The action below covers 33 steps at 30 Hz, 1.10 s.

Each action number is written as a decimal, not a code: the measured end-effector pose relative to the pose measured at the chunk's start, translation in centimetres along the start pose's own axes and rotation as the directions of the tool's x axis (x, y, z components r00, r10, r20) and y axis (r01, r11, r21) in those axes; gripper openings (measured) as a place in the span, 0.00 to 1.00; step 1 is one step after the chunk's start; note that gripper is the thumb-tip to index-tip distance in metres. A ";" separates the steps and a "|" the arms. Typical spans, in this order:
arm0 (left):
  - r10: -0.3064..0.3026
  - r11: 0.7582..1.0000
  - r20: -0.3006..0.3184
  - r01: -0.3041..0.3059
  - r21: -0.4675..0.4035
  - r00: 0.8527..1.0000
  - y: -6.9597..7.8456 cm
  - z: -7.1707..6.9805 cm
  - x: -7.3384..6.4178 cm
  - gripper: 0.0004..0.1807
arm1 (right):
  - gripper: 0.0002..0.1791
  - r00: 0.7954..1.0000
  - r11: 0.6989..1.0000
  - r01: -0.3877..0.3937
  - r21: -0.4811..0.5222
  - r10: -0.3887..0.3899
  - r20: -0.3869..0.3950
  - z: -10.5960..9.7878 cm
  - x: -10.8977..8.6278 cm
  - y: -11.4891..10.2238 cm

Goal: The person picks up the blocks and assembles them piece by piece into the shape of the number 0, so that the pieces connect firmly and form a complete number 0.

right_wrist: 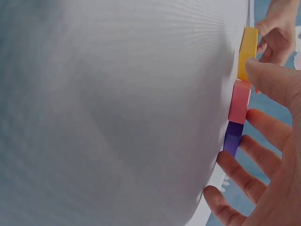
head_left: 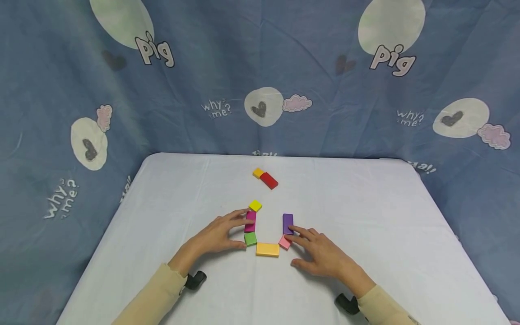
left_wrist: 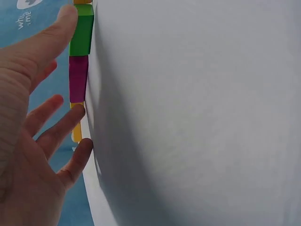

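Observation:
Several coloured blocks form a U on the white cloth. Its left side has a yellow block (head_left: 255, 206), a magenta block (head_left: 250, 222) and a green block (head_left: 250, 239). An orange-yellow block (head_left: 267, 250) lies across the near end; a pink block (head_left: 285, 242) and a purple block (head_left: 287, 224) make the right side. My left hand (head_left: 219, 233) has its thumb tip by the green block and fingertips over the magenta one, fingers spread. Loosely spread too, my right hand (head_left: 321, 253) has fingertips at the pink and purple blocks, its thumb nearer me.
Farther back on the white-covered table (head_left: 365, 203), a red block (head_left: 269, 180) touches a small orange-yellow block (head_left: 257, 173) at its corner. A blue printed curtain (head_left: 317, 131) hangs behind the table and along its sides.

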<state>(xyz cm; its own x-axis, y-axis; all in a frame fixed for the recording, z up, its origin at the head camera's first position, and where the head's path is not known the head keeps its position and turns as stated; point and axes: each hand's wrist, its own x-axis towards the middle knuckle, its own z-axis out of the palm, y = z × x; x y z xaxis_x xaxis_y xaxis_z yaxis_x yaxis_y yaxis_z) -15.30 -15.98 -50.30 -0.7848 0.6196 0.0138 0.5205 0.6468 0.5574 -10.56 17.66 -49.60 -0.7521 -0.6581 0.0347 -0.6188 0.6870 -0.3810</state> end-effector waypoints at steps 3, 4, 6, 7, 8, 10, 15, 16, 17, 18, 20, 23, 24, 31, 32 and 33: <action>-0.001 1.000 -0.004 0.001 0.007 1.000 0.2 0.0 -0.1 0.34 | 0.37 1.000 1.000 0.002 -0.002 -0.002 -0.002 0.0 0.0 0.0; -0.004 1.000 -0.003 0.004 0.014 1.000 0.2 0.0 -0.1 0.32 | 0.37 1.000 1.000 0.001 -0.002 -0.001 -0.003 0.0 0.0 0.0; -0.017 1.000 -0.004 0.018 0.025 1.000 0.3 0.1 -0.1 0.29 | 0.37 1.000 1.000 0.000 -0.004 0.000 -0.003 0.0 0.0 0.0; -0.025 0.999 -0.004 0.025 0.031 1.000 0.4 0.1 -0.1 0.27 | 0.37 1.000 1.000 -0.001 -0.003 0.001 -0.003 0.0 0.0 0.0; -0.031 0.999 -0.004 0.031 0.036 1.000 0.4 0.1 -0.1 0.26 | 0.37 1.000 1.000 -0.003 -0.003 0.003 -0.003 0.0 0.0 0.0; -0.036 0.999 -0.005 0.036 0.041 0.999 0.4 0.2 -0.1 0.24 | 0.36 1.000 1.000 -0.006 -0.003 0.006 0.000 0.0 0.0 0.1; -0.019 0.999 -0.012 0.019 0.036 1.000 0.3 0.2 -0.2 0.24 | 0.36 1.000 1.000 -0.013 0.005 0.013 0.002 0.0 0.2 0.1; -0.013 0.999 -0.014 0.013 0.030 1.000 0.3 0.2 -0.3 0.24 | 0.36 1.000 1.000 -0.016 0.009 0.016 0.003 0.0 0.2 0.0; -0.007 1.000 -0.015 0.008 0.025 1.000 0.2 0.2 -0.3 0.24 | 0.35 1.000 1.000 -0.024 0.017 0.024 0.004 0.0 0.2 0.0; -0.002 1.000 -0.015 0.002 0.016 1.000 0.2 0.2 -0.3 0.25 | 0.35 0.999 0.999 -0.032 0.024 0.032 0.003 0.0 0.3 0.0; 0.005 1.000 -0.015 -0.005 0.005 1.000 0.2 0.2 -0.3 0.25 | 0.33 0.998 0.998 -0.053 0.046 0.054 -0.014 -0.2 0.4 0.0; 0.005 1.000 -0.016 -0.005 0.005 1.000 0.1 0.1 -0.4 0.26 | 0.30 0.992 0.994 -0.087 0.069 0.093 -0.085 -0.7 0.8 0.2; 0.006 1.000 -0.016 -0.006 0.007 1.000 0.1 0.1 -0.4 0.27 | 0.29 0.988 0.993 -0.093 0.073 0.101 -0.117 -0.9 1.0 0.4; 0.001 1.000 -0.004 0.000 0.021 1.000 0.1 0.1 -0.4 0.28 | 0.24 0.956 0.981 -0.106 0.162 0.145 -0.256 -1.5 3.0 2.7; -0.003 1.000 -0.001 0.003 0.022 1.000 0.1 0.1 -0.4 0.29 | 0.23 0.952 0.976 -0.100 0.192 0.150 -0.266 -1.5 3.3 3.0; -0.005 1.000 0.001 0.005 0.022 1.000 0.1 0.1 -0.4 0.29 | 0.23 0.949 0.972 -0.097 0.214 0.155 -0.273 -1.5 3.6 3.3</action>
<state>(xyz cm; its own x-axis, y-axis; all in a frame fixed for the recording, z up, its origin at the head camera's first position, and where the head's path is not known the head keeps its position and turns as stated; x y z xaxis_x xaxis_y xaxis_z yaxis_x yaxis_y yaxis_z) -14.88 -16.10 -50.34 -0.7872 0.6166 0.0104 0.5238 0.6597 0.5390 -15.66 18.07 -49.32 -0.8718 -0.4344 0.2264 -0.4800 0.6653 -0.5718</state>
